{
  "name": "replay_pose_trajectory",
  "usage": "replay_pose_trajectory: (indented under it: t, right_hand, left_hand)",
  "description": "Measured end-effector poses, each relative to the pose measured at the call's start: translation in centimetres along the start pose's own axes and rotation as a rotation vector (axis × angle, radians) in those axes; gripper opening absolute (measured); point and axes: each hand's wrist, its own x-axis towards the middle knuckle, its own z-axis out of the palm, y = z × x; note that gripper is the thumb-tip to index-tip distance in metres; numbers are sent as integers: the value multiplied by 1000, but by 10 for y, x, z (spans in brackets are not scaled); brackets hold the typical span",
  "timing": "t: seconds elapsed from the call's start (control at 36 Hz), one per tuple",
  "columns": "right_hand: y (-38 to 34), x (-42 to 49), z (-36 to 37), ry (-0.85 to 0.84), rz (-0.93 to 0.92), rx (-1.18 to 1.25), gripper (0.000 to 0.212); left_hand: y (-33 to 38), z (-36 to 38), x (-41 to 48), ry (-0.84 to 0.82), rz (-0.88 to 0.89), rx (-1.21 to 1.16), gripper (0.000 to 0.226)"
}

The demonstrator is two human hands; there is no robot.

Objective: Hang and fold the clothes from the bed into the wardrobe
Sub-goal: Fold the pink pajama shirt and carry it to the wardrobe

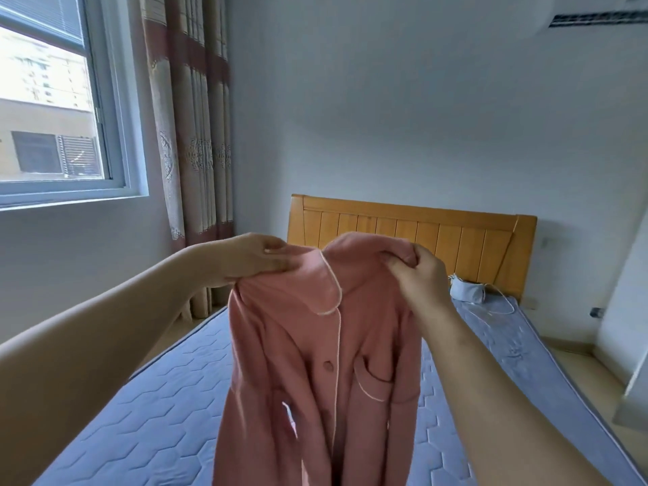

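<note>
A pink pyjama shirt (315, 363) with white piping, a button and a chest pocket hangs in front of me over the bed (157, 408). My left hand (252, 257) grips its left shoulder beside the collar. My right hand (417, 271) pinches the right shoulder. The shirt faces me and drops out of view at the bottom edge. No wardrobe or hanger shows.
The bed has a bare blue quilted mattress and an orange wooden headboard (413, 233). A small grey-white bundle with a cord (468, 289) lies near the headboard. A window (52, 100) and curtain (189, 135) stand at the left, and an air conditioner (596, 15) is mounted top right.
</note>
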Motion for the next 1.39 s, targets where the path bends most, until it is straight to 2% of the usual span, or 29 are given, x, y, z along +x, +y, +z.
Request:
replay_pose_trajectory:
  t: [0.03,0.06,0.11,0.14,0.19,0.25,0.33,0.42,0.47,0.56,0.61,0.69,0.72,0.78,0.86,0.92,1.03,1.11,1.28,1.39]
  right_hand:
    - [1,2,-2,1,-7,-20,12]
    - [2,4,-4,7,-11,-28,15]
    - [3,7,-7,20,-12,-36,22]
    - [3,8,-8,23,-16,-45,23]
    - [2,10,-11,24,-18,-51,20]
    - [2,9,-14,9,-13,-58,14]
    - [5,9,-21,-34,-15,-155,15]
    - [12,13,-31,-101,-58,-473,32]
    - [17,13,-35,-130,-67,-634,27]
    - [23,11,-34,-109,-67,-730,13]
    - [28,10,-34,-89,-50,-780,9]
    - [38,7,-37,-62,15,-854,19]
    - [41,4,-37,-55,50,-856,20]
    - [46,-3,-34,-43,114,-822,18]
    - [50,-14,-27,-32,172,-702,15]
    - [50,-23,-17,-5,217,-576,21]
    - [39,-42,10,144,373,-211,25]
    - [24,-56,29,216,371,-14,31]
    - [-1,-84,58,445,168,9,33]
    - [-20,-109,69,539,58,4,17]
  left_hand:
    - [-3,-3,-1,-143,-19,-9,69]
    - [-5,-5,-2,-267,-58,8,74]
    - [-8,-6,-4,-380,-123,156,64]
    - [-10,-6,-3,-349,-141,291,54]
    - [-17,-5,3,-181,-140,525,24]
    - [-23,-3,10,-13,-128,618,10]
    - [-27,0,16,203,-111,685,21]
    - [-29,1,18,390,-119,670,22]
    - [-32,5,19,490,-128,726,25]
    - [-35,12,19,604,-126,857,26]
    - [-36,15,22,607,-164,755,26]
    - [-35,15,27,472,-253,98,29]
    - [-35,15,27,446,-283,-28,31]
    - [-39,13,26,456,-297,-1,32]
    - [-45,13,15,568,-228,203,29]
    - [-51,13,8,598,-189,165,29]
    - [-64,16,-3,595,-285,-301,23]
    - [-71,15,-11,609,-341,-589,24]
    - [-85,4,-40,766,-151,-489,18]
    - [-87,-8,-66,824,-8,-326,21]
